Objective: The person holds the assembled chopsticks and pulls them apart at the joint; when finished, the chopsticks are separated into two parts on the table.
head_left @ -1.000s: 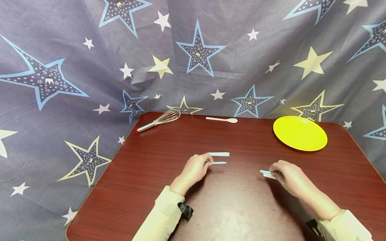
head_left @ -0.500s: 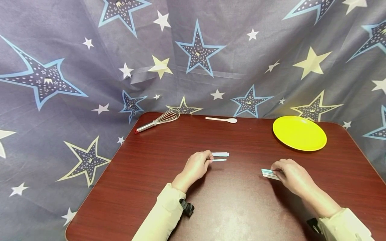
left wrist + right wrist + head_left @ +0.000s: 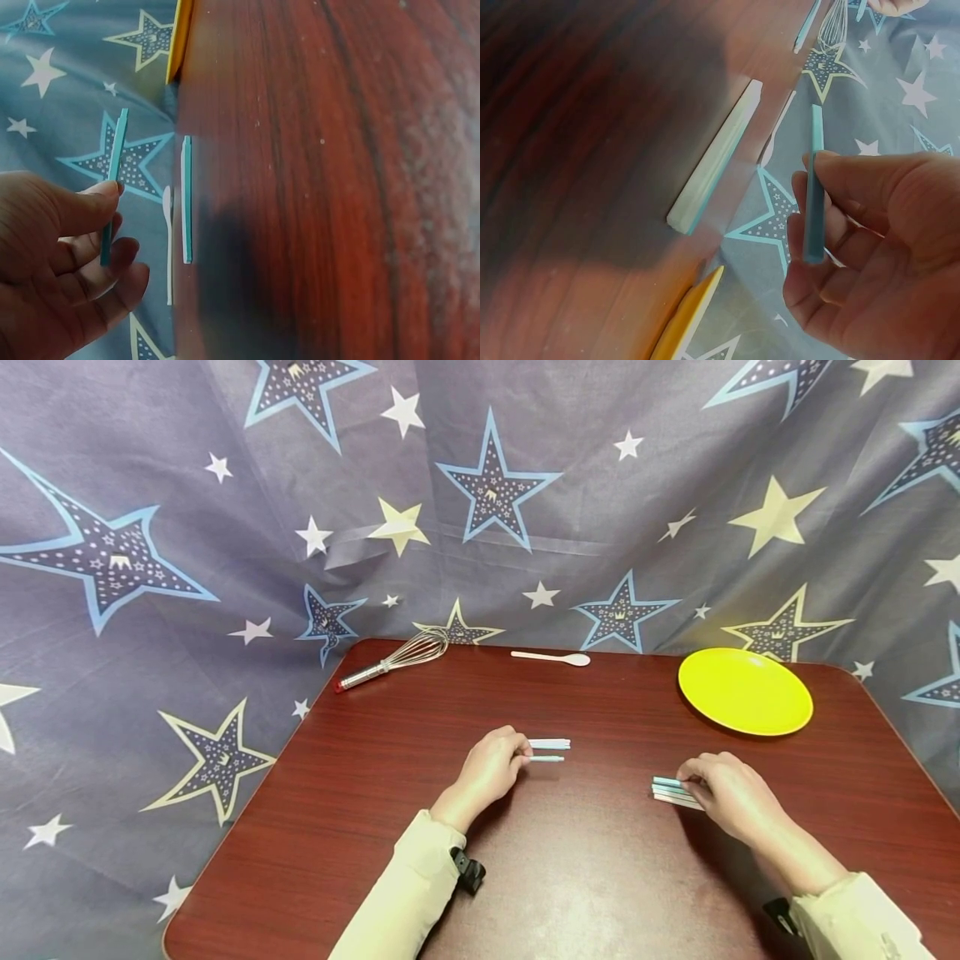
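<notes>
My left hand (image 3: 489,770) pinches a slim light-blue bag sealing clip (image 3: 118,146) between thumb and fingers, raised over the table in the left wrist view. Just beyond it, white and blue clips (image 3: 551,744) lie side by side on the table. On the right, my right hand (image 3: 731,793) pinches another light-blue clip (image 3: 815,191) by its middle, held above the wood. Close under that hand lies a second small group of white and blue clips (image 3: 718,161), partly hidden by the fingers in the head view.
At the back of the dark red table (image 3: 585,860) lie a wire whisk (image 3: 397,658) at left and a white spoon (image 3: 551,657) in the middle. A yellow plate (image 3: 746,692) sits at back right. A star-patterned cloth (image 3: 525,585) hangs behind the table.
Both hands have moved slightly away from the person, each with its blue clip. More of the clips under the right hand now shows.
</notes>
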Tool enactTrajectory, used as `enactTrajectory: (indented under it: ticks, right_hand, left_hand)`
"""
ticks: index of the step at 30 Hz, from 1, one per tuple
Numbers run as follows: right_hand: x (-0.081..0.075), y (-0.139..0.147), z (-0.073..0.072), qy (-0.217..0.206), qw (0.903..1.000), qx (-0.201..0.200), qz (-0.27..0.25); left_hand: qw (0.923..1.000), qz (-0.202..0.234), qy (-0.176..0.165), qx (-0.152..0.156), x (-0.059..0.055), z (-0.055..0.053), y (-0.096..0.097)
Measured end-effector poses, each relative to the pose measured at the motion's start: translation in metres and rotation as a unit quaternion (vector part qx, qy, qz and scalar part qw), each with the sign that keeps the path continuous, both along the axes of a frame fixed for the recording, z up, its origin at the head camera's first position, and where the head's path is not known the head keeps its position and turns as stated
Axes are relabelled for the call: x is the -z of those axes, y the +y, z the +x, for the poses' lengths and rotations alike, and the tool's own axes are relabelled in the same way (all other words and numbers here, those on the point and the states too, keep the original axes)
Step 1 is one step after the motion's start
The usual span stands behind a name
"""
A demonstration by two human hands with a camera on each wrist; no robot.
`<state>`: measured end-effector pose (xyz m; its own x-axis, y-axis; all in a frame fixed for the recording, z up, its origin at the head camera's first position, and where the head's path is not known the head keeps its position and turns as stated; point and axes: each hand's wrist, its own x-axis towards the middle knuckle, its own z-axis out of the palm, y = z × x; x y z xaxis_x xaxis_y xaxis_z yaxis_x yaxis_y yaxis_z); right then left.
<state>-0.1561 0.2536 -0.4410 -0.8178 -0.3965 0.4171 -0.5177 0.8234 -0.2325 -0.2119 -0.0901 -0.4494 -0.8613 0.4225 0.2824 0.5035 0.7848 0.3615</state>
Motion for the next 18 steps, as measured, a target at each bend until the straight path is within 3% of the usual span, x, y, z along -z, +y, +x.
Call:
enactTrajectory:
  ticks: [18]
  right_hand:
    - [0.008,0.008,-0.012,-0.059,0.9979,0.024,-0.009]
  left_hand:
    - [0.9978,-0.04,-0.039,-0.036,0.008,-0.015,0.009]
